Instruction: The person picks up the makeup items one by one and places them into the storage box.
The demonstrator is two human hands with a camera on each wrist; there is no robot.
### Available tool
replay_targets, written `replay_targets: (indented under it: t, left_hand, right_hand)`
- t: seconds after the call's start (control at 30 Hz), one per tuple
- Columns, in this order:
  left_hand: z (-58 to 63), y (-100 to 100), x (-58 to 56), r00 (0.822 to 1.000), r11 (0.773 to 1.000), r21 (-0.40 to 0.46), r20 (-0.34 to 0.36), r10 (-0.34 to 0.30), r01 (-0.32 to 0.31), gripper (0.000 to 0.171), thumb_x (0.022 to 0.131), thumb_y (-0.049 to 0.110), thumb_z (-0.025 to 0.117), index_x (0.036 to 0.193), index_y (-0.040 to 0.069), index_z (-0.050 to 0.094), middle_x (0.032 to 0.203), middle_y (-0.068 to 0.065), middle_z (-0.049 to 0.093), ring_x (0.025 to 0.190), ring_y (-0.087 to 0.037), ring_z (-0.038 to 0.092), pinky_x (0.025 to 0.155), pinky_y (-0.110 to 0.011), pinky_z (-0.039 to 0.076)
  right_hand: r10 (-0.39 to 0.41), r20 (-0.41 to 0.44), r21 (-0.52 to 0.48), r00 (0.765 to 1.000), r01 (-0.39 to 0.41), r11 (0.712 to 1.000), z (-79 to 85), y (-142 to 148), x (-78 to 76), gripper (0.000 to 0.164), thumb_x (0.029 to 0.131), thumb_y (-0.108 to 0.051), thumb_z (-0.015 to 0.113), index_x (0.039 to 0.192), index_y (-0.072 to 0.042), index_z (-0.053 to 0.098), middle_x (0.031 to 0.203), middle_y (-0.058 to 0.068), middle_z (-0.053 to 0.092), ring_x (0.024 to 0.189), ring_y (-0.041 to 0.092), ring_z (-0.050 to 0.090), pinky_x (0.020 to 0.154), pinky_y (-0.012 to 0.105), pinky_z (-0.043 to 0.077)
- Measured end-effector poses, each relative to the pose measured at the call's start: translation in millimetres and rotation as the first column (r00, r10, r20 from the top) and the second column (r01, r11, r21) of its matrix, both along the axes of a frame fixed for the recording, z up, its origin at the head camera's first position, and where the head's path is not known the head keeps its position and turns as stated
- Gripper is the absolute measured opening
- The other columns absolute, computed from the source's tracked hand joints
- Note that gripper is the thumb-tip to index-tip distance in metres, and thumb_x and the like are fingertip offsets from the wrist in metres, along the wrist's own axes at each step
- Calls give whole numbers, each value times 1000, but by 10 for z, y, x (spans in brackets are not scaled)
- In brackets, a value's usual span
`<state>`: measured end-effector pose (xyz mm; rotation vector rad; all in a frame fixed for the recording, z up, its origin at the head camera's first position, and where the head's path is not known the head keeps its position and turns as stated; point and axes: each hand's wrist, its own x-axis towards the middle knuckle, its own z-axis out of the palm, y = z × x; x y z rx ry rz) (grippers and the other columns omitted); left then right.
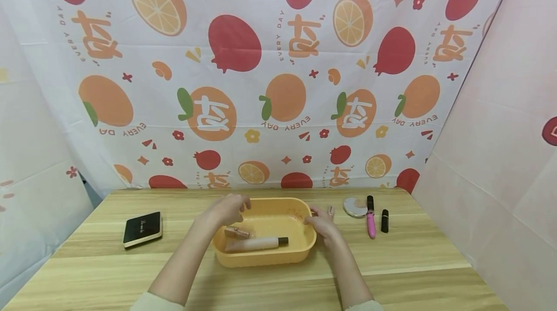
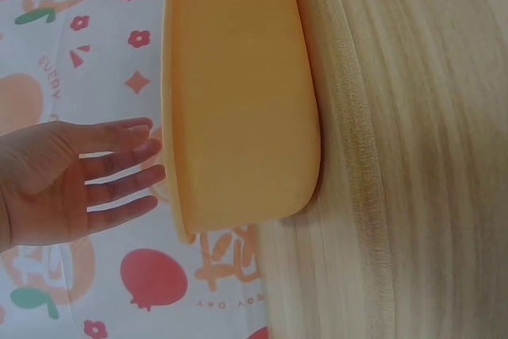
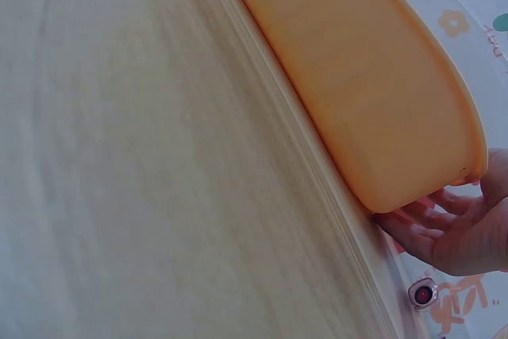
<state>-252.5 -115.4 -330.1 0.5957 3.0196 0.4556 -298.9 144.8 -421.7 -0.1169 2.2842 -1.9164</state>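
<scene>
A yellow plastic basin [image 1: 278,256] sits on the table; inside lie a whitish tube with a black cap [image 1: 256,244] and a small rose-coloured lipstick [image 1: 237,232]. Over the basin's back left rim hovers my left hand [image 1: 230,208], its fingers loosely extended. In the left wrist view, that hand [image 2: 87,180] is beside the rim and holds nothing. My right hand [image 1: 324,222] grips the basin's right end, thumb over the rim. From the right wrist view, the right hand's fingers [image 3: 421,232] lie against the outer wall, low down.
Right of the basin are another small lipstick [image 1: 331,211], a round compact [image 1: 354,207], a pink tube with a black top [image 1: 371,221] and a short black tube [image 1: 385,221]. A black flat case [image 1: 142,229] lies at the left. A fruit-print curtain [image 1: 278,108] hangs behind.
</scene>
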Motion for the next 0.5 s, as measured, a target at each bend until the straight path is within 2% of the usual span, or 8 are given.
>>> replay_targets:
  t: [0.2,0.37,0.5]
  left_hand:
    - [-3,-16,6,1000,1000,15,-5,1,-1,25,73,-4,72,93,8,63,81,0,60,80,-21,58,70,-38,48]
    - [5,-34,14,1000,1000,14,-9,-6,6,25,73,-4,72,92,7,63,81,-1,60,80,-21,58,69,-37,49]
    - [32,-40,13,1000,1000,28,7,6,-6,25,74,-5,71,94,7,64,82,-2,60,80,-21,58,67,-36,49]
  right_hand:
    - [0,-4,0,1000,0,1000,65,-16,61,54,73,10,51,126,13,44,109,30,52,92,40,58,77,41,52]
    - [0,-1,4,1000,0,1000,6,-5,9,54,73,9,51,126,13,44,109,31,51,93,41,57,78,42,52]
    - [-12,-5,-8,1000,12,1000,-76,7,-50,55,72,8,53,127,10,45,109,28,53,89,34,60,75,38,53]
